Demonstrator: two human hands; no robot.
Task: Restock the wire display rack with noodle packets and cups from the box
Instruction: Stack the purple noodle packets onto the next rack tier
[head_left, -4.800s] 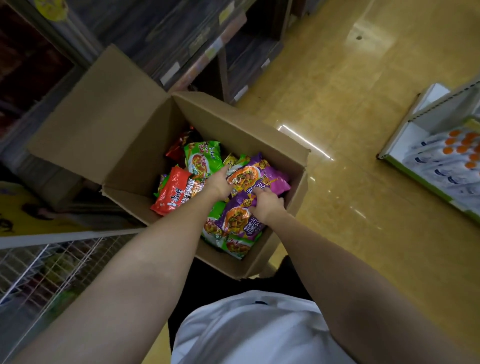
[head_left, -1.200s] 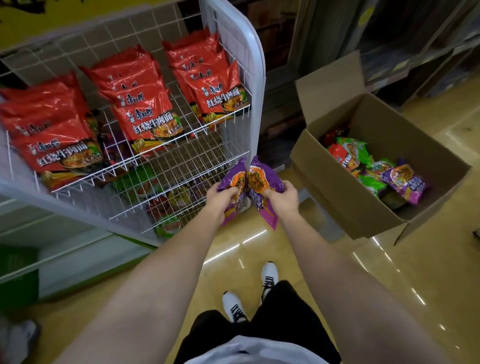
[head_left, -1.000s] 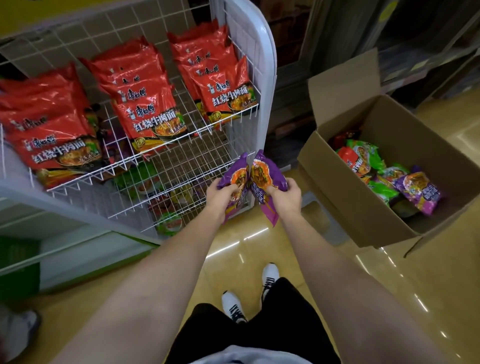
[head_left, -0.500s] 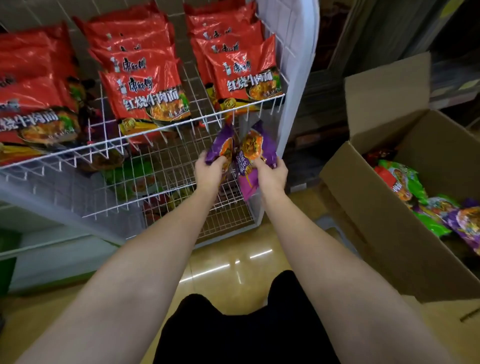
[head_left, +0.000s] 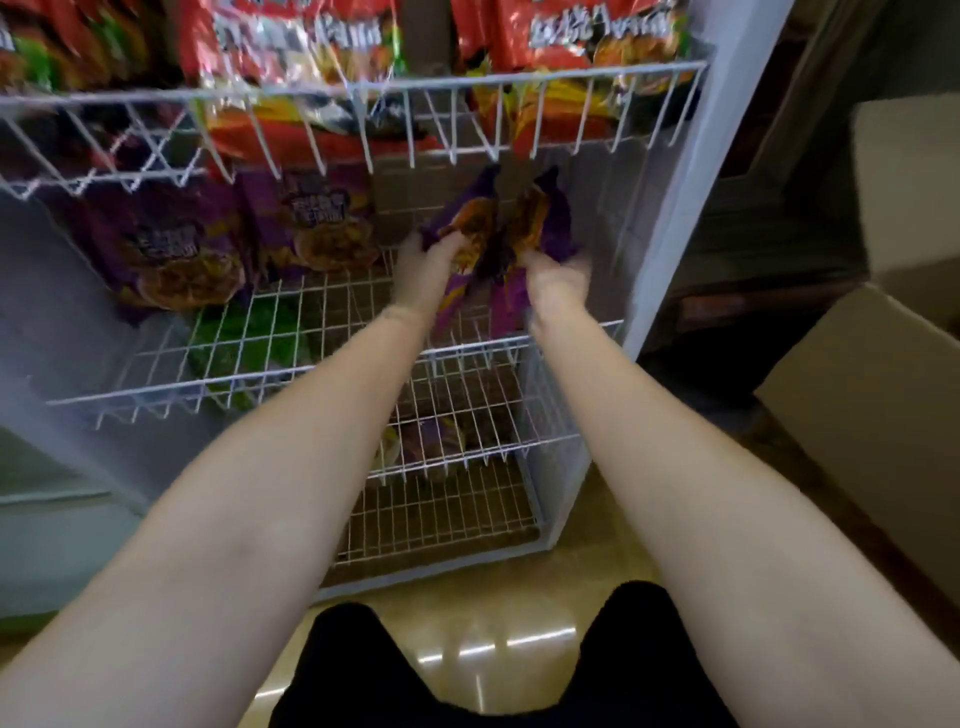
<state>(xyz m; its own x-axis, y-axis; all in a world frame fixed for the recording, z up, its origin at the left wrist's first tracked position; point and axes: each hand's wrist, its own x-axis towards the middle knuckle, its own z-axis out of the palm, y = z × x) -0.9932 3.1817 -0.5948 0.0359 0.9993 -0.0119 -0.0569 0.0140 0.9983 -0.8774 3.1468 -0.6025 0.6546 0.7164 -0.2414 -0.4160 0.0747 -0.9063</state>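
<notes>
Since half a second earlier, both hands had carried the purple packets from in front of the wire display rack (head_left: 550, 88) into its middle shelf, near the right edge. The left hand (head_left: 423, 270) gripped one crinkled foil purple packet (head_left: 462, 228), fingers curled round it; the right hand (head_left: 556, 275) clamped the other purple packet (head_left: 540, 218). The cardboard box (head_left: 883, 410) stood to the right of the rack. Glossy red packets (head_left: 296, 47) filled the shelf above.
</notes>
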